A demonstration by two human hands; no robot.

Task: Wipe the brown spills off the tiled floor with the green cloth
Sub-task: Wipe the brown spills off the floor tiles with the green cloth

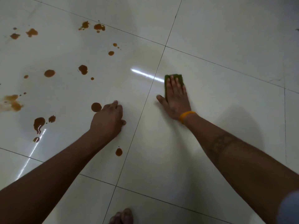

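Note:
My right hand (175,97) lies flat, fingers spread, pressing the green cloth (178,76) onto the pale tiled floor (226,102), just right of a grout line. Only the cloth's far edge and left side show past my fingers. My left hand (108,119) rests on the floor with its fingertips down and holds nothing. A round brown spill (96,107) sits just left of that hand. Another brown spot (119,152) lies near my left forearm. Several more brown spills (82,69) are scattered over the left tile, up to the far blots (99,27).
A smeared brown patch (11,102) lies at the left edge, a larger dark puddle (38,124) below it. Toes of a bare foot (122,216) show at the bottom edge. A yellow band (186,116) circles my right wrist. Glossy tiles reflect light streaks.

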